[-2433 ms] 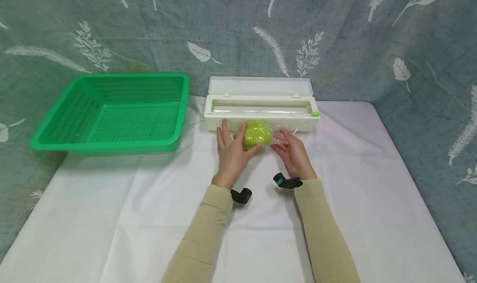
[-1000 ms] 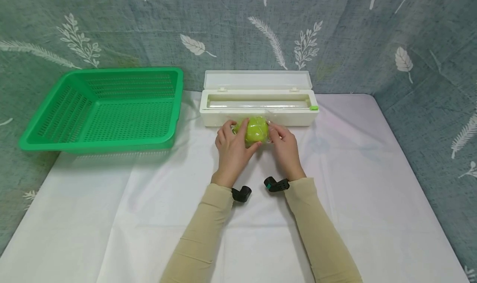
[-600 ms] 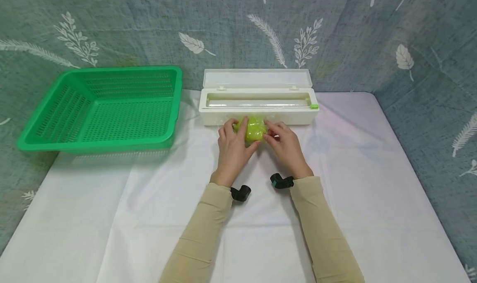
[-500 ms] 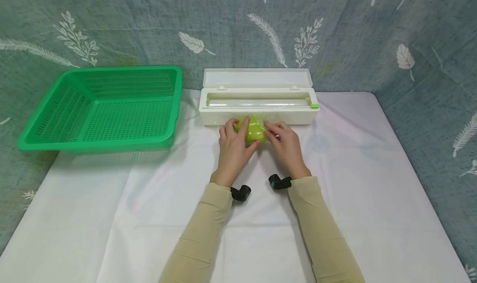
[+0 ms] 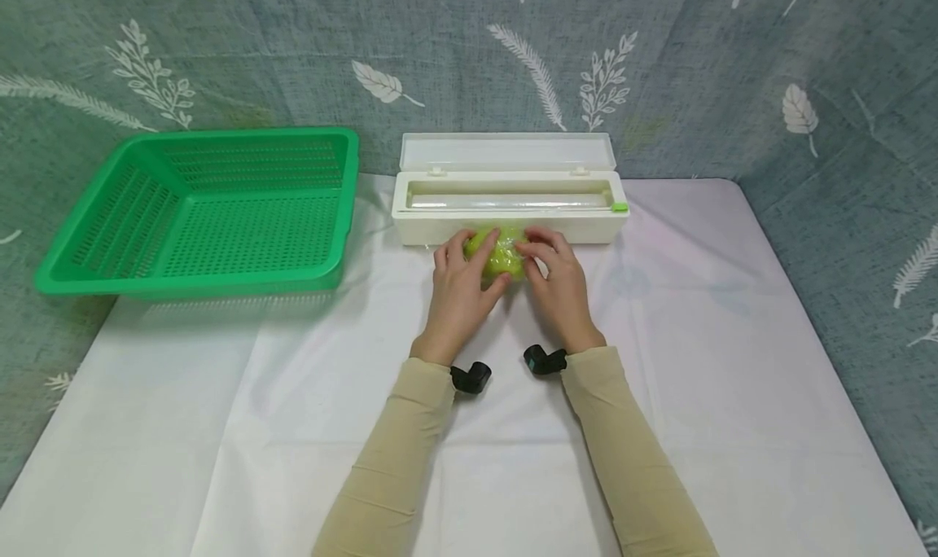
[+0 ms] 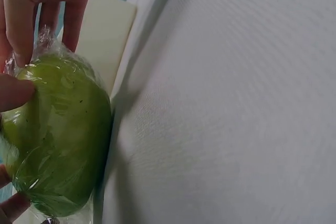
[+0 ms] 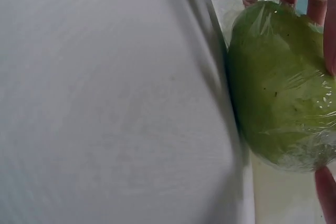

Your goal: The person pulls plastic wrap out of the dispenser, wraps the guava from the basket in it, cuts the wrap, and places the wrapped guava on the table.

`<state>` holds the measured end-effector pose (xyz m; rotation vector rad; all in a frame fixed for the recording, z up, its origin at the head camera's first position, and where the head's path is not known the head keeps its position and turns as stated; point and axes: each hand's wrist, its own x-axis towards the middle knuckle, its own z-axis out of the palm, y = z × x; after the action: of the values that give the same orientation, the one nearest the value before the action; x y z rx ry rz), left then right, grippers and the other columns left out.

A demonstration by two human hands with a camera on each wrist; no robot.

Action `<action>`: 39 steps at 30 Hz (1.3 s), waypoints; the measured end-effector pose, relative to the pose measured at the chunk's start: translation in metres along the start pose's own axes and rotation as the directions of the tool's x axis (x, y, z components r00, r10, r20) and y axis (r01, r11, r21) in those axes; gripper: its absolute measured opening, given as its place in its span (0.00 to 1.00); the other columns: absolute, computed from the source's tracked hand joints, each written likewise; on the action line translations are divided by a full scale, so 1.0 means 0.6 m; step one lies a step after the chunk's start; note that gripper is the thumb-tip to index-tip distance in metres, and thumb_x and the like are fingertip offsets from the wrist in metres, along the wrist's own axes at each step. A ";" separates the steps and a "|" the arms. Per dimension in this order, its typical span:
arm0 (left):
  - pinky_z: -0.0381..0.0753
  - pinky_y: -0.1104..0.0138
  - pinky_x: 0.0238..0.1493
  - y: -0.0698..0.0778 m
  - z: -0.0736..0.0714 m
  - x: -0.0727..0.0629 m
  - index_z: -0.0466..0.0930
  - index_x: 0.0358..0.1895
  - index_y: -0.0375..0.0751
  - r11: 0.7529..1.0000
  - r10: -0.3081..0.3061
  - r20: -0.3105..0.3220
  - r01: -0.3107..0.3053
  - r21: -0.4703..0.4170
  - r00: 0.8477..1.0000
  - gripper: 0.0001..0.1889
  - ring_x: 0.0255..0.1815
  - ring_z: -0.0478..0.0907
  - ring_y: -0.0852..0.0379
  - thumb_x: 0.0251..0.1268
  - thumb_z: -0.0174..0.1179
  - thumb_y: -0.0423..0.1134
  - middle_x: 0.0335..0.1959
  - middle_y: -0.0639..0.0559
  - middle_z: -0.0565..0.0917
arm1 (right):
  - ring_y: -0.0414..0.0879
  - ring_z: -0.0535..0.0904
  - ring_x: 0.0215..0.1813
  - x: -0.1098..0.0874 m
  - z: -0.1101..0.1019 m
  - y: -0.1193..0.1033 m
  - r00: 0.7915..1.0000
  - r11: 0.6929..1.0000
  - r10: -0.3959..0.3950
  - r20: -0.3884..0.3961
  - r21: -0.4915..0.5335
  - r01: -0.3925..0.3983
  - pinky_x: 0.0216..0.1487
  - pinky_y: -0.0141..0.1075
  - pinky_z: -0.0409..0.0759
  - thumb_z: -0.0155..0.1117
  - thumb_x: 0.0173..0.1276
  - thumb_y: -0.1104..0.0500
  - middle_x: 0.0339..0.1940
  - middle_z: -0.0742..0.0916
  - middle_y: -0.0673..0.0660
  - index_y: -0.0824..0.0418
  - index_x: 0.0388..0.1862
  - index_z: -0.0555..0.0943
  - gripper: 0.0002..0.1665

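A smooth green fruit (image 5: 506,262), wrapped in clear cling film (image 7: 304,153), sits on the white cloth right in front of a dispenser. My left hand (image 5: 458,292) holds it from the left, with the thumb on the near side and fingers over the top and far end. At the fruit's right end my right hand (image 5: 560,287) has its fingers curled on the gathered film. Both wrist views show the film creased and shiny over the fruit (image 6: 63,129), bunched at its ends. Part of the fruit's left end is hidden by my left fingers.
Behind the fruit stands the white cling film dispenser (image 5: 440,232), its lid (image 5: 506,151) raised, a film roll (image 5: 506,203) inside and a green slider (image 5: 620,208) at its right. A green plastic basket (image 5: 220,285) stands at the left. Patterned grey-blue fabric (image 5: 696,68) hangs behind.
My right hand has moved left, bringing the loose film tail in against the fruit's right end. Its fingers now reach further over the fruit. My left hand has kept its hold.
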<state>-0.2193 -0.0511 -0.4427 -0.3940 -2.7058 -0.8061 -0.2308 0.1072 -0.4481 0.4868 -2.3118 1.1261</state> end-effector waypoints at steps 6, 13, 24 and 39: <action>0.58 0.56 0.57 -0.004 -0.005 0.003 0.53 0.67 0.62 0.995 0.020 -0.035 -0.024 -0.101 0.999 0.32 0.61 0.56 0.49 0.59 0.55 0.49 0.63 0.50 0.62 | 0.43 0.65 0.62 0.001 -0.001 -0.004 0.989 0.999 -0.041 0.141 -0.002 0.042 0.60 0.36 0.61 0.55 0.62 0.69 0.58 0.75 0.50 0.56 0.47 0.80 0.17; 0.56 0.60 0.61 -0.013 -0.016 0.009 0.55 0.67 0.58 0.970 -0.008 -0.029 0.001 -0.245 1.000 0.31 0.63 0.56 0.54 0.60 0.54 0.43 0.63 0.57 0.65 | 0.49 0.58 0.66 0.006 -0.001 -0.002 0.969 0.995 -0.088 0.233 -0.024 0.096 0.64 0.39 0.55 0.63 0.58 0.60 0.63 0.71 0.51 0.55 0.54 0.76 0.22; 0.65 0.63 0.53 -0.072 -0.039 0.008 0.66 0.59 0.53 0.863 -0.341 -0.111 0.264 -0.430 0.933 0.21 0.56 0.65 0.59 0.61 0.52 0.42 0.54 0.58 0.71 | 0.44 0.58 0.66 0.005 0.005 -0.001 0.969 0.998 -0.059 0.240 -0.004 0.062 0.63 0.39 0.57 0.66 0.56 0.60 0.63 0.70 0.49 0.53 0.55 0.76 0.25; 0.70 0.62 0.47 -0.090 -0.039 0.005 0.62 0.61 0.49 0.735 -0.498 0.047 0.450 -0.506 0.866 0.25 0.54 0.68 0.53 0.59 0.54 0.45 0.57 0.51 0.68 | 0.42 0.57 0.66 0.005 -0.004 0.008 0.962 0.997 -0.053 0.268 0.065 0.037 0.63 0.40 0.56 0.66 0.55 0.60 0.62 0.70 0.47 0.53 0.53 0.75 0.24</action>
<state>-0.2360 -0.1074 -0.4493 0.2623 -2.4941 -1.6459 -0.2353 0.1115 -0.4481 0.7536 -2.4882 1.1717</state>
